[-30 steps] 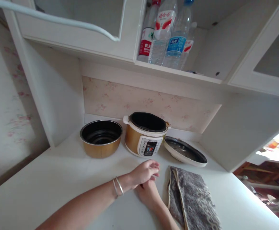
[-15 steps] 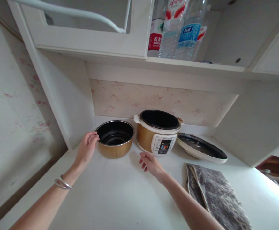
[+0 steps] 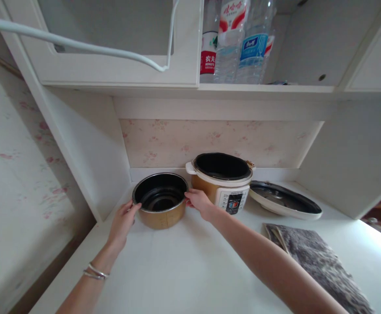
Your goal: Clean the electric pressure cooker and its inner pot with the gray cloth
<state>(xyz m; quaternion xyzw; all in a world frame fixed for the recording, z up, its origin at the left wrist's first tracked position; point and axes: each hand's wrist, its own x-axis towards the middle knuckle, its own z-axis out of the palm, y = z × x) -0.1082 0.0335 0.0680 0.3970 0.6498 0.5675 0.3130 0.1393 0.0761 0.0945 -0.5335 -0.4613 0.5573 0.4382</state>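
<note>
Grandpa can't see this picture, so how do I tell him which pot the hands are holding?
Under the white cupboard, on the counter, find the gold-and-white cooker. Just left of it is the round gold pot, black inside, with the left hand and right hand gripping it. Only the cooker has a button panel; the pot's visible side has none.

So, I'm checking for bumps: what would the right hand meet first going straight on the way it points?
The right hand would first meet the round, gold, metal-looking pot with the black interior, which it seems to be touching, though exact contact is hard to judge.
</note>
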